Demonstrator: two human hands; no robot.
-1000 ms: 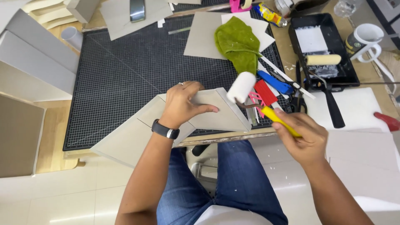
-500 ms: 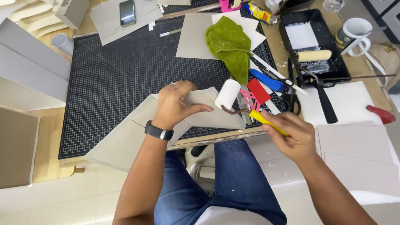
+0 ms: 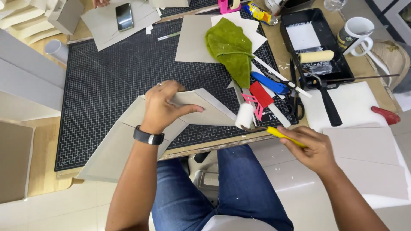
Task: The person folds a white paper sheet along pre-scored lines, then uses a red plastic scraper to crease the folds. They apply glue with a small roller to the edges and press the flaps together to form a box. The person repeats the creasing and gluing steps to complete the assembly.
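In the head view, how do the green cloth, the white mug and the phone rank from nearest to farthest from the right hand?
From the right hand:
1. Green cloth, up and to the left, on the cutting mat.
2. White mug, far up at the right edge.
3. Phone, far corner at upper left.

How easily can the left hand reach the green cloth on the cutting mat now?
Probably not at once: the left hand presses down the grey cardboard piece. The green cloth lies uncovered farther up the mat, with nothing between, so the hand must let go first.
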